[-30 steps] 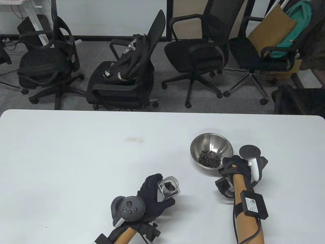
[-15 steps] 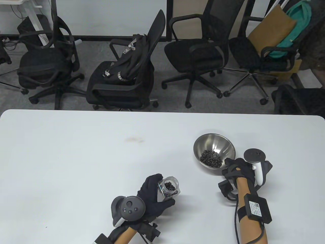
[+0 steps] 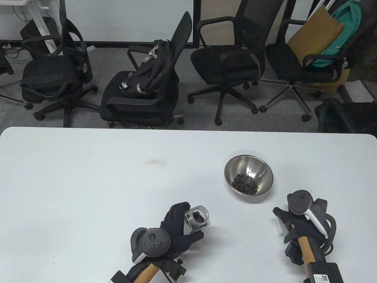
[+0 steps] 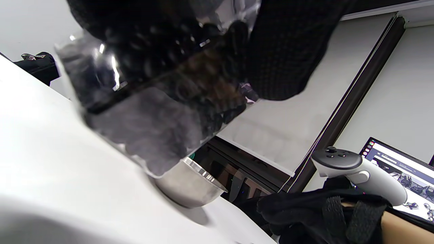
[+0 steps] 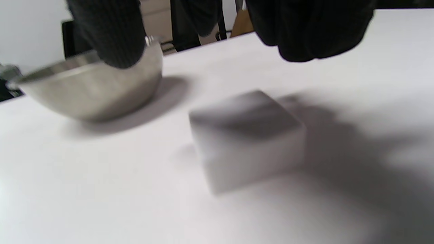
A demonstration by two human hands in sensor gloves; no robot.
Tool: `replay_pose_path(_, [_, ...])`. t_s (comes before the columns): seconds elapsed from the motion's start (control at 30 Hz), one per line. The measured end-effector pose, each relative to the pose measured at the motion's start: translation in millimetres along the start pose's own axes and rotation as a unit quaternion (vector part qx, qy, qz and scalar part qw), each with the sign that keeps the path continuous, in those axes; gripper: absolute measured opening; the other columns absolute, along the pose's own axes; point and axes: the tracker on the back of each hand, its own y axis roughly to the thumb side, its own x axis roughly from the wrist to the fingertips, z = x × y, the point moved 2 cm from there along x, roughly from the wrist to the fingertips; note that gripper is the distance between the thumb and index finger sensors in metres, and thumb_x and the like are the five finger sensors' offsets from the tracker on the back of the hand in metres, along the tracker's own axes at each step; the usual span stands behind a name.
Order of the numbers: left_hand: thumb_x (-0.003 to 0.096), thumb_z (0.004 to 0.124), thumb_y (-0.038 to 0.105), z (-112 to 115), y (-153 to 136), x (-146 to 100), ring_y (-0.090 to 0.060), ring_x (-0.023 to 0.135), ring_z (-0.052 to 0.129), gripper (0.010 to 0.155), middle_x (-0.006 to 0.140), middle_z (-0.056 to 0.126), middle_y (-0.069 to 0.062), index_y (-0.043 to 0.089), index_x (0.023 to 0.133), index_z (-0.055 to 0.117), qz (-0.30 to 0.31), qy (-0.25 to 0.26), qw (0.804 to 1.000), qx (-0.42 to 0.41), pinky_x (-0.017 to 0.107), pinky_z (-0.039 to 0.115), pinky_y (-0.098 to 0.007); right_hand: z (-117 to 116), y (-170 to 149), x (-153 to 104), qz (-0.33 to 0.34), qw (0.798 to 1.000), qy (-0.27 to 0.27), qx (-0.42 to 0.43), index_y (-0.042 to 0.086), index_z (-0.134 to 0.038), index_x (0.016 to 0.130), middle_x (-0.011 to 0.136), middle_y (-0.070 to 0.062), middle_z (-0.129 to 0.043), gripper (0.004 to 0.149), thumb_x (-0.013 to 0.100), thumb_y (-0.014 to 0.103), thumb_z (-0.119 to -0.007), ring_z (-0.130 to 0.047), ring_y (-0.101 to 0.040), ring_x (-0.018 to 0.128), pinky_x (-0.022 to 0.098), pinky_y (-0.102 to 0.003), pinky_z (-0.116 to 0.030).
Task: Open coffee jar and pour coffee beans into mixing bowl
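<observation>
- Left hand (image 3: pixel 179 228) grips the open coffee jar (image 3: pixel 197 218), tilted, mouth up and toward the bowl, some beans left inside; position unchanged from a second ago.
- Right hand (image 3: pixel 294 227) has let go of the mixing bowl (image 3: pixel 266 174) rim and drawn back toward the near table edge; it now hovers over a small pale block (image 5: pixel 247 135), probably the lid. Grasp: cannot tell.
- Bowl sits level, coffee beans (image 3: pixel 244 184) inside.
- Judgement: pouring appears partly done; bowl no longer steadied.
</observation>
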Motion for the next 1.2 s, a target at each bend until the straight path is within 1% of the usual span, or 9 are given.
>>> replay_pose_path(0.1, [0.0468, 0.098, 0.045, 0.3, 0.7, -0.1, -0.045, 0.096, 0.075, 0.095, 0.109, 0.057, -0.026, 0.003, 0.113, 0.045, 0.003, -0.001, 1.0, 0.002, 0.072, 0.07, -0.06, -13.5, 2.8, -1.9, -0.013, 0.999, 0.031, -0.025, 0.008, -0.032, 0.121, 0.107, -0.051, -0.043, 0.086, 0.062, 0.053, -0.075, -0.062, -0.066, 0.089, 0.064, -0.07, -0.063])
replay_pose_path(0.27, [0.0469, 0.098, 0.045, 1.4, 0.1, -0.3, -0.045, 0.096, 0.075, 0.095, 0.109, 0.057, -0.025, 0.004, 0.113, 0.044, 0.003, -0.004, 1.0, 0.007, 0.073, 0.07, -0.06, -26.1, 9.8, -1.0, -0.026, 0.995, 0.044, -0.088, 0.01, -0.024, 0.121, 0.107, -0.052, -0.044, 0.091, 0.061, 0.055, -0.075, -0.065, -0.064, 0.088, 0.063, -0.067, -0.067])
replay_pose_path(0.6, [0.0467, 0.098, 0.045, 7.6, 0.9, -0.5, -0.045, 0.096, 0.075, 0.095, 0.109, 0.057, -0.025, 0.004, 0.113, 0.044, 0.006, -0.017, 1.0, 0.016, 0.073, 0.069, -0.06, -44.4, 4.1, 6.7, -0.046, 0.99, 0.066, -0.116, 0.008, -0.029, 0.12, 0.103, -0.047, -0.055, 0.087, 0.062, 0.05, -0.078, -0.075, -0.054, 0.083, 0.06, -0.057, -0.074])
replay_pose_path(0.67, [0.0465, 0.098, 0.045, 8.7, 0.9, -0.4, -0.045, 0.096, 0.075, 0.095, 0.109, 0.057, -0.025, 0.004, 0.113, 0.044, 0.007, -0.019, 1.0, 0.018, 0.073, 0.069, -0.06, -46.0, 3.6, 8.3, -0.05, 0.989, 0.06, -0.125, 0.008, -0.031, 0.12, 0.102, -0.046, -0.056, 0.085, 0.061, 0.049, -0.078, -0.075, -0.053, 0.082, 0.06, -0.055, -0.074])
replay_pose_path(0.73, [0.0467, 0.098, 0.045, 9.7, 0.7, -0.2, -0.045, 0.096, 0.075, 0.094, 0.109, 0.057, -0.025, 0.004, 0.113, 0.045, 0.007, -0.022, 1.0, 0.019, 0.073, 0.069, -0.06, -44.6, 4.4, 8.4, -0.042, 0.99, 0.047, -0.126, 0.008, -0.035, 0.119, 0.101, -0.044, -0.059, 0.083, 0.061, 0.049, -0.078, -0.077, -0.052, 0.08, 0.059, -0.054, -0.076])
replay_pose_path(0.87, [0.0466, 0.098, 0.045, 10.3, 0.5, 0.1, -0.045, 0.096, 0.075, 0.094, 0.109, 0.057, -0.025, 0.004, 0.113, 0.044, 0.005, -0.026, 0.999, 0.02, 0.073, 0.069, -0.061, -33.0, 9.6, 1.0, -0.023, 0.994, 0.021, -0.103, 0.008, -0.035, 0.119, 0.101, -0.044, -0.059, 0.083, 0.061, 0.048, -0.079, -0.077, -0.053, 0.08, 0.059, -0.054, -0.076])
replay_pose_path(1.0, [0.0466, 0.098, 0.045, 11.3, 0.5, 0.7, -0.045, 0.096, 0.074, 0.095, 0.109, 0.057, -0.025, 0.004, 0.113, 0.044, 0.004, -0.031, 0.999, 0.022, 0.073, 0.068, -0.061, -15.1, 20.7, -14.9, 0.028, 0.998, -0.016, -0.051, 0.009, -0.036, 0.119, 0.102, -0.044, -0.058, 0.083, 0.06, 0.046, -0.08, -0.077, -0.054, 0.081, 0.06, -0.054, -0.075])
replay_pose_path(1.1, [0.0464, 0.098, 0.044, 13.2, 0.8, 1.2, -0.045, 0.096, 0.074, 0.095, 0.109, 0.057, -0.025, 0.004, 0.113, 0.045, 0.005, -0.037, 0.999, 0.025, 0.073, 0.068, -0.061, -2.0, 29.9, -28.8, 0.068, 0.996, -0.053, -0.022, 0.011, -0.038, 0.118, 0.103, -0.043, -0.057, 0.081, 0.059, 0.045, -0.082, -0.076, -0.054, 0.082, 0.06, -0.054, -0.076])
replay_pose_path(1.2, [0.0463, 0.098, 0.044, 14.4, 1.3, 1.7, -0.045, 0.096, 0.074, 0.095, 0.109, 0.057, -0.025, 0.004, 0.113, 0.045, 0.007, -0.043, 0.999, 0.027, 0.073, 0.068, -0.061, 4.5, 36.6, -37.7, 0.1, 0.993, -0.069, 0.0, 0.012, -0.04, 0.118, 0.104, -0.042, -0.057, 0.08, 0.058, 0.043, -0.083, -0.076, -0.054, 0.083, 0.061, -0.054, -0.076])
